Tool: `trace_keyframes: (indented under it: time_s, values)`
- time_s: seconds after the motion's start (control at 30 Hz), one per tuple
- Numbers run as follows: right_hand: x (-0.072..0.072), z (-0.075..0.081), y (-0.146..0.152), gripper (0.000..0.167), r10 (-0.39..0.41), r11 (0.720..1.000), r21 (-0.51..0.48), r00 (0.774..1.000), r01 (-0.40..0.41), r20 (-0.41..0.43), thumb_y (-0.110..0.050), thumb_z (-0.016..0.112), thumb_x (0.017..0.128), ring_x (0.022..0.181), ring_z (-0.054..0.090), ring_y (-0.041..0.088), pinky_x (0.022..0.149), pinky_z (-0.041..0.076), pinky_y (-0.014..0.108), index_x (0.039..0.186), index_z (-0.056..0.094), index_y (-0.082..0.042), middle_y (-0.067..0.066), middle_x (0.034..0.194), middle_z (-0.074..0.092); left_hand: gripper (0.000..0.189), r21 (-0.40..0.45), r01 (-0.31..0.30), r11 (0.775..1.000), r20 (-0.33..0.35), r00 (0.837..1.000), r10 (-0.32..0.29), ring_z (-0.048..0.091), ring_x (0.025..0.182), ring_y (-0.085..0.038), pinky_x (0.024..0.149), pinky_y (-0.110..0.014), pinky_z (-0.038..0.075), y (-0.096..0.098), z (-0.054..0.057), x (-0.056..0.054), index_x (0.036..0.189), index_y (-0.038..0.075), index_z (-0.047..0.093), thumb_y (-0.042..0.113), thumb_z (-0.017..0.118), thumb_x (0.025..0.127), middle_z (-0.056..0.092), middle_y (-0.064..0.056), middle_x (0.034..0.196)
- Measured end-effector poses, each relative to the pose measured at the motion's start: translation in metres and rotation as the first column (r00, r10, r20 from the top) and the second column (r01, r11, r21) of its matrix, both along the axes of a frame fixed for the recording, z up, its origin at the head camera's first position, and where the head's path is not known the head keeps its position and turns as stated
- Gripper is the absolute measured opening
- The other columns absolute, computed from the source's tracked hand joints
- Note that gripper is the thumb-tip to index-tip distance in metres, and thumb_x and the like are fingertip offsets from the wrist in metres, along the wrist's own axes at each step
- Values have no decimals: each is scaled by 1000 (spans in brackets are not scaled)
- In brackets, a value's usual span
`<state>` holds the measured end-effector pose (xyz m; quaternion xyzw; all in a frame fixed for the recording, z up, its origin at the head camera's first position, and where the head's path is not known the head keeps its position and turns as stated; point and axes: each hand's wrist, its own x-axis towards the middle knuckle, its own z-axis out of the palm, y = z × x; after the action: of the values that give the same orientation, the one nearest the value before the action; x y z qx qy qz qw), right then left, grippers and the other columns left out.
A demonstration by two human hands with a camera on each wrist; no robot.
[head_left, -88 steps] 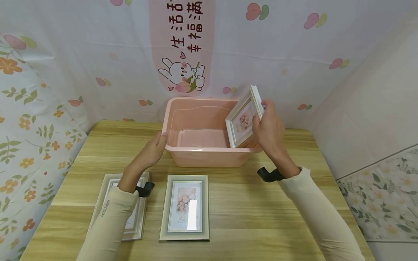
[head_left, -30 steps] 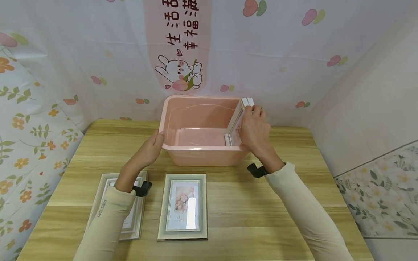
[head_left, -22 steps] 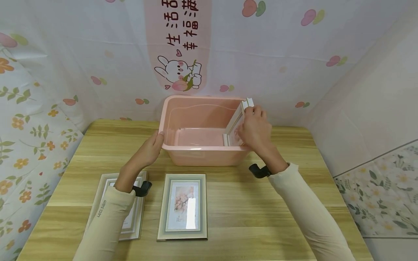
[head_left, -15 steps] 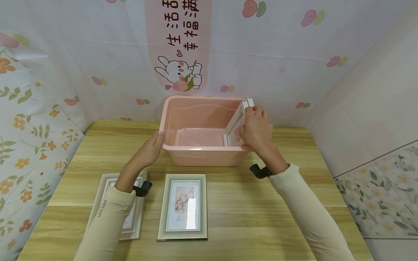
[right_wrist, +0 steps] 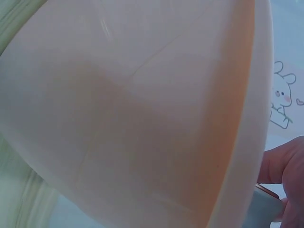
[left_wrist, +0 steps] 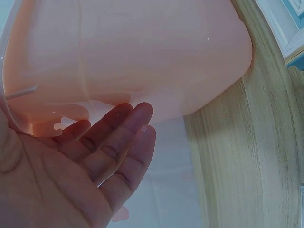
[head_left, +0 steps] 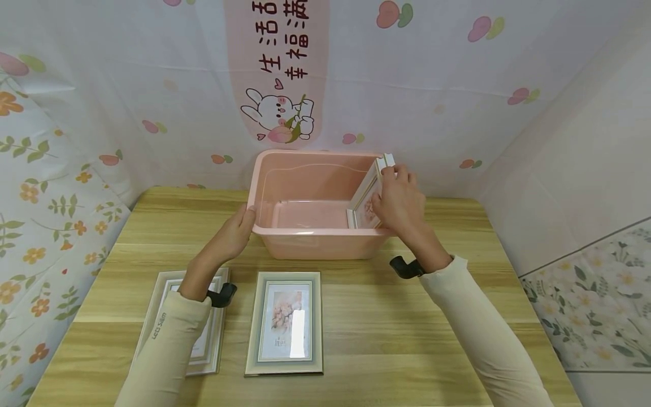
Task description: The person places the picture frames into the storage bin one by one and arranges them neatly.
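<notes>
In the head view, a pink plastic tub [head_left: 305, 232] stands at the back of the table. My left hand [head_left: 235, 232] grips its left rim, thumb on top; the left wrist view shows the fingers [left_wrist: 137, 156] under the rim against the outer wall. At the tub's right end, my right hand [head_left: 402, 198] holds a white picture frame [head_left: 363, 204] with a pink flower print. The frame stands on its edge inside, leaning right, and a second white edge [head_left: 389, 159] shows right behind it. A corner of the frame [right_wrist: 260, 211] shows past the tub wall in the right wrist view.
A pale green-and-cream picture frame [head_left: 315, 322] lies face up in front of the tub. To its left another frame [head_left: 217, 339] lies partly under my left forearm. The wooden table [head_left: 396, 339] meets a printed cloth wall [head_left: 407, 113] behind the tub.
My right hand has lowered the white picture frame from a tilt above the tub's rim to standing inside its right end. The left hand keeps its grip; the last half second shows hardly any motion.
</notes>
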<state>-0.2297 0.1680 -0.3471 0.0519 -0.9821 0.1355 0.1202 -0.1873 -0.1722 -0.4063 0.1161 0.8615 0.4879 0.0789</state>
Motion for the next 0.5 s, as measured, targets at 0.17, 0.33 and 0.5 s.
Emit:
trace_keyframes:
  time_s: [0.17, 0.33, 0.5]
  values:
    - [2, 2, 2, 47, 0, 1000, -11, 1000, 0, 9, -21, 60, 92, 119, 47, 43, 73, 51, 63, 132, 53, 0, 25, 136, 48, 56, 12, 10, 1000, 4, 1000, -10, 37, 133, -38, 111, -60, 28, 0, 2, 2, 147, -3, 28, 35, 13, 109, 43, -28, 141]
    - [6, 5, 6, 46, 10, 1000, -28, 1000, -10, 10, -24, 60, 93, 119, 48, 42, 74, 50, 63, 132, 53, 0, 24, 136, 50, 56, 16, 16, 1000, 9, 1000, -16, 38, 131, -40, 110, -61, 29, 0, 2, 2, 147, -3, 26, 35, 13, 109, 43, -29, 140]
    - [12, 9, 10, 46, 27, 998, -48, 1000, -27, 11, -25, 60, 93, 124, 47, 42, 75, 50, 63, 131, 54, -1, 22, 137, 50, 56, 13, 19, 1000, -4, 1000, -19, 38, 131, -40, 110, -61, 29, -1, -1, 0, 147, -4, 26, 35, 13, 109, 42, -29, 140]
